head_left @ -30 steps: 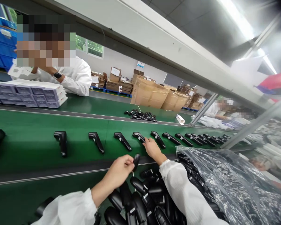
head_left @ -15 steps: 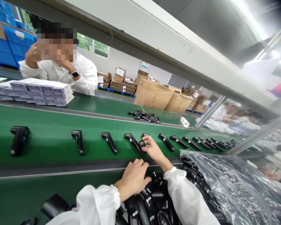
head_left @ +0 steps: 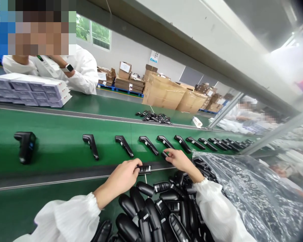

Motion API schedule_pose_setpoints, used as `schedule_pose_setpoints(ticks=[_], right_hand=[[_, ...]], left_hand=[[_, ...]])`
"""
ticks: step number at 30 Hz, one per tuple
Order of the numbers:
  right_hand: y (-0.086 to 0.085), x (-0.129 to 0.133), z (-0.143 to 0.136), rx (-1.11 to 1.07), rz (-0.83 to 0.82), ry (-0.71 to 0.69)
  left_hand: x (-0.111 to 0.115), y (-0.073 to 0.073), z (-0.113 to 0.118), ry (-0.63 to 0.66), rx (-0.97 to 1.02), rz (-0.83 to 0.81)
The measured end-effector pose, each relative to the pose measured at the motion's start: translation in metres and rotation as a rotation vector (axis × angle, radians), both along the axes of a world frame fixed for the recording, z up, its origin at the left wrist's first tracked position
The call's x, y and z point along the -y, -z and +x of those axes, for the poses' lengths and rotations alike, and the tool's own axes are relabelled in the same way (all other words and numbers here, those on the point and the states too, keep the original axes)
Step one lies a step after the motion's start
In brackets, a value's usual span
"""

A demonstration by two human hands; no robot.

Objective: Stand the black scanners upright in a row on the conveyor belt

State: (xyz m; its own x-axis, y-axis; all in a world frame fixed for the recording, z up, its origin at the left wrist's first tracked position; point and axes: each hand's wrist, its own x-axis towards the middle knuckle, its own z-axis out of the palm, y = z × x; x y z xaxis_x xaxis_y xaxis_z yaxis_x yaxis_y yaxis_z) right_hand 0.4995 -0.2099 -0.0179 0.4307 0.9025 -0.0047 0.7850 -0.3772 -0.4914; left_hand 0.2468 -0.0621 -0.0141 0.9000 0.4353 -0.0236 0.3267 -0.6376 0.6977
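My left hand [head_left: 123, 178] pinches a black ribbed plastic piece [head_left: 144, 169] with a small white label, over the dark edge of the belt. To its right, my right hand [head_left: 180, 159] grips a small black plastic piece [head_left: 164, 155] between thumb and fingers, partly hidden by them. Just beyond my hands, black gun-shaped handheld devices [head_left: 148, 145] lie spaced in a row on the green conveyor belt [head_left: 63, 144]. Below my hands spreads a heap of similar black plastic pieces [head_left: 151, 215], several with ribs and white labels.
A clear plastic bag [head_left: 252, 188] covers more black pieces at the right. Across the belt, white boxes [head_left: 30, 89] are stacked in front of a person in white [head_left: 83, 70]. A small heap of black pieces [head_left: 155, 117] lies beyond the belt. A metal beam [head_left: 181, 43] crosses overhead.
My left hand has moved left from over the heap and now holds a black ribbed piece. My right hand has shifted right, still gripping its small black piece. The camera view has shifted too.
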Motion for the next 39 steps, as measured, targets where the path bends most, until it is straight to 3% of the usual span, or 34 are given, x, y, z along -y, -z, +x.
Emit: schedule_pose_setpoints(ticks=[4, 8, 12, 14, 17, 21, 23, 26, 28, 31, 33, 36, 39], right_hand=[[0.009, -0.033, 0.0, 0.052, 0.118, 0.011], [0.035, -0.056, 0.001, 0.191, 0.048, 0.002], [0.051, -0.061, 0.007, 0.267, 0.003, 0.086], [0.051, -0.061, 0.009, 0.277, -0.005, 0.099], [0.04, -0.058, -0.002, 0.239, 0.079, 0.095], [0.017, -0.052, -0.046, -0.28, 0.333, -0.118], [0.007, -0.051, -0.067, -0.529, 0.439, -0.162], [0.0, -0.053, -0.076, -0.657, 0.542, -0.024], [0.004, -0.057, -0.068, -0.601, 0.495, 0.009], [0.019, -0.066, -0.053, -0.31, 0.355, -0.051], [0.03, -0.073, -0.048, -0.118, 0.285, -0.058], [0.045, -0.084, -0.046, 0.03, 0.217, 0.041], [0.053, -0.095, -0.042, 0.106, 0.13, 0.154]], left_hand=[[-0.004, -0.006, 0.004, -0.078, 0.018, -0.253], [-0.006, -0.01, 0.003, -0.186, 0.038, -0.605], [-0.008, -0.009, 0.003, -0.366, 0.195, -0.998], [-0.006, -0.005, 0.007, -0.442, 0.29, -1.167], [0.001, 0.001, 0.019, -0.479, 0.369, -1.261], [0.016, 0.005, 0.038, -0.428, 0.389, -1.282], [0.023, 0.005, 0.043, -0.392, 0.376, -1.237], [0.032, 0.003, 0.034, -0.357, 0.35, -1.099], [0.037, 0.005, 0.02, -0.214, 0.294, -0.724], [0.047, 0.012, 0.0, 0.173, 0.078, 0.132], [0.053, 0.017, -0.005, 0.322, -0.039, 0.434], [0.056, 0.016, -0.005, 0.349, -0.066, 0.49], [0.047, 0.004, -0.012, 0.29, -0.093, 0.418]])
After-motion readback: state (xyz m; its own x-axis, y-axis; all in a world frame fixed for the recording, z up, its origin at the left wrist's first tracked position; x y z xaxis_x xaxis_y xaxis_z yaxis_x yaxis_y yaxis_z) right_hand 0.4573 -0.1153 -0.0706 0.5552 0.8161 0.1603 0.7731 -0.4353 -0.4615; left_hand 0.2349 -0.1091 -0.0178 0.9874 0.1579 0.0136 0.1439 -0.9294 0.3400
